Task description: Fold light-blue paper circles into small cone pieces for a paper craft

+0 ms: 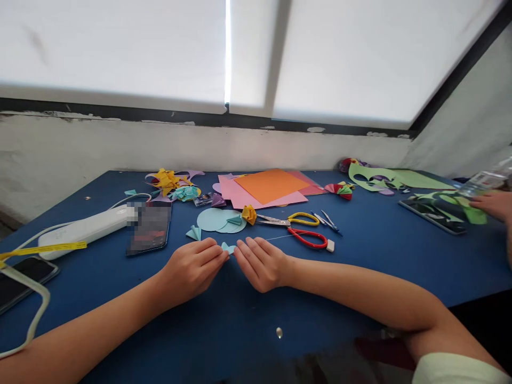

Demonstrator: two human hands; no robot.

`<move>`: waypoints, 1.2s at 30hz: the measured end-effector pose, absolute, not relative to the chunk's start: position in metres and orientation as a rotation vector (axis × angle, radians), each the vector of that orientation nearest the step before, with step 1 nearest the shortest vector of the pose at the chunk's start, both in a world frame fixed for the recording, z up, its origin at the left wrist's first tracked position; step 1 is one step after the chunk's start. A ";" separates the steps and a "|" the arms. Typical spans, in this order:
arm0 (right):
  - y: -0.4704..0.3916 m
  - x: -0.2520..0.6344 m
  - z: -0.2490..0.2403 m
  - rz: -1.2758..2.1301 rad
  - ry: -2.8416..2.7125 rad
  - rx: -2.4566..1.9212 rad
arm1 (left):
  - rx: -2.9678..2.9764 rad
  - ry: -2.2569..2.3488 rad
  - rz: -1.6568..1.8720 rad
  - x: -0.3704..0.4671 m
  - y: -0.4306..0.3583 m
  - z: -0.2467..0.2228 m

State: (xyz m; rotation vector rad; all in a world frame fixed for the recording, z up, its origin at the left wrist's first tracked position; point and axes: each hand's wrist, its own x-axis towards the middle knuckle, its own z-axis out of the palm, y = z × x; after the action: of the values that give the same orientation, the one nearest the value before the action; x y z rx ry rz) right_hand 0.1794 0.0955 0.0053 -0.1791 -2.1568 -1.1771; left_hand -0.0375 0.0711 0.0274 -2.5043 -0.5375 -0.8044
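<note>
A small folded blue paper (227, 248) sits between the hands over the tabletop (240, 336): the left hand (195, 268) pinches one side, the right hand (264, 265) the other, near pale blue circles (214, 218).

Bright windows (120, 48) above blue table (160, 333)

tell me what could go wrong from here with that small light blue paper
The light-blue paper piece is small and pinched between the left hand and right hand, so a hard pull might crease or tear it. A thin line, perhaps thread, runs from beside the right hand toward the scissors and could snag there. The scissors lie close beyond the right hand, so a careless reach might knock them.
</note>
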 end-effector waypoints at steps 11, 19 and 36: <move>0.097 0.178 0.006 -1.202 -2.141 -0.179 | -2.493 -0.484 -0.774 -0.036 0.069 0.029; 0.096 0.179 0.008 -1.239 -2.178 -0.151 | -2.465 -0.471 -0.754 -0.035 0.068 0.031; 0.100 0.183 0.010 -1.287 -2.201 -0.088 | -2.487 -0.558 -0.814 -0.035 0.069 0.030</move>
State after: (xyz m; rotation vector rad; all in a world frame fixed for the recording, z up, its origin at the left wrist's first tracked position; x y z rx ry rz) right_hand 0.1832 0.1005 0.0096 -0.0877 -2.2008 -1.2870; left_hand -0.0346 0.0688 0.0303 -2.4875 -0.5579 -0.8144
